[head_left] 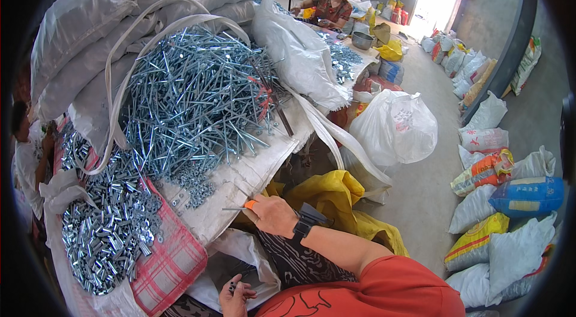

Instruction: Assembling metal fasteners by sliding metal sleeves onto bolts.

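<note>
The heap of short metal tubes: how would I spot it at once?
Find the stacked white sacks at upper left, then look down to the red-checked cloth. The tubes lie just left of it, stubby, unlike the long rods heaped above.

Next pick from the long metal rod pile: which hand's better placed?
Right, I'd say: the right hand is at the worktop edge, nearer the rod pile, though it holds a thin rod. The left hand sits lower, by an open white sack, holding small dark pieces.
</note>
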Action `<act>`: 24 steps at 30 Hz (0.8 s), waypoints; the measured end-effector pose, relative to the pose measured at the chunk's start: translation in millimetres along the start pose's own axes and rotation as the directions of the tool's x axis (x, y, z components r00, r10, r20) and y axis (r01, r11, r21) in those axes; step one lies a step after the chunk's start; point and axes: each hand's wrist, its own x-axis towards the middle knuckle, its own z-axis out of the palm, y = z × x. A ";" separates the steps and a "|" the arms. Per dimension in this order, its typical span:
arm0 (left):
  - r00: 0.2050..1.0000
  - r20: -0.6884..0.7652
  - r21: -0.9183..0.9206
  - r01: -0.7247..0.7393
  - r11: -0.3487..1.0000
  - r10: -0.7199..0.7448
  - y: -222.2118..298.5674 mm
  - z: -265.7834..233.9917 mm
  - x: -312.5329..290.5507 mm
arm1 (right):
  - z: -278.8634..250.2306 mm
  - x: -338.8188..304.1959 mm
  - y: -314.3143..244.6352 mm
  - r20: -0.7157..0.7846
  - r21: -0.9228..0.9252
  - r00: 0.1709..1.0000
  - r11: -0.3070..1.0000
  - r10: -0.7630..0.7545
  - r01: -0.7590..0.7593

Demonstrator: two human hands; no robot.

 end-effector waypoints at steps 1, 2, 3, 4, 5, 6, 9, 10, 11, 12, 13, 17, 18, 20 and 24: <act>1.000 -0.003 0.003 0.006 1.000 -0.006 0.9 0.6 -0.5 | -0.2 -0.1 -0.2 0.001 -0.007 1.000 1.000 -0.001 0.001; 1.000 -0.006 0.006 0.012 1.000 -0.012 1.3 0.8 -1.0 | -0.2 -0.4 -0.5 0.001 -0.007 1.000 1.000 -0.002 0.002; 1.000 -0.007 0.005 0.012 1.000 -0.012 1.1 0.5 -1.4 | -0.2 -0.7 -0.9 0.003 -0.005 1.000 1.000 0.000 0.000; 1.000 -0.005 -0.009 0.019 1.000 -0.019 0.8 0.1 -1.3 | -0.1 -0.8 -1.0 0.005 -0.004 1.000 1.000 0.001 -0.001; 1.000 -0.004 -0.022 0.026 0.999 -0.026 0.5 -0.2 -1.3 | 0.1 -1.0 -1.1 0.005 -0.004 1.000 1.000 0.001 -0.001; 1.000 -0.005 -0.023 0.026 0.999 -0.026 0.1 -0.6 -1.3 | 0.4 -1.4 -1.2 0.008 -0.001 1.000 1.000 0.002 -0.002; 1.000 0.006 -0.041 0.022 0.999 -0.022 -0.2 -0.9 -1.2 | 0.8 -1.4 -1.3 0.009 0.002 1.000 1.000 0.007 -0.007; 1.000 0.007 -0.040 0.022 0.999 -0.022 0.7 -0.6 -1.0 | 1.0 -1.3 -1.1 0.008 0.004 1.000 1.000 0.010 -0.010; 1.000 0.008 -0.040 0.023 0.999 -0.022 1.2 -0.3 -0.7 | 1.1 -0.8 -0.7 0.009 0.004 1.000 1.000 0.010 -0.010; 1.000 0.008 -0.041 0.023 0.999 -0.023 0.8 -0.5 0.6 | 1.0 0.0 -0.1 0.010 0.002 1.000 1.000 0.010 -0.010; 1.000 0.014 -0.048 0.027 0.998 -0.026 -0.2 -1.2 2.2 | 1.4 0.6 0.6 0.012 0.001 1.000 1.000 0.010 -0.010; 0.999 0.016 -0.047 0.037 0.998 -0.036 3.2 1.6 6.4 | 0.9 4.3 4.1 0.018 -0.007 1.000 1.000 0.013 -0.013; 0.999 0.019 -0.048 0.033 0.998 -0.032 3.5 2.3 8.0 | -0.7 6.0 5.3 0.020 -0.008 1.000 1.000 0.010 -0.010; 0.999 0.034 -0.066 0.015 0.998 -0.013 1.3 1.5 7.7 | -3.0 4.7 4.7 0.019 -0.011 1.000 1.000 0.009 -0.009; 0.999 0.024 -0.064 0.028 0.998 -0.026 1.1 0.0 2.8 | -1.0 2.3 2.3 0.032 -0.006 0.999 1.000 0.017 -0.017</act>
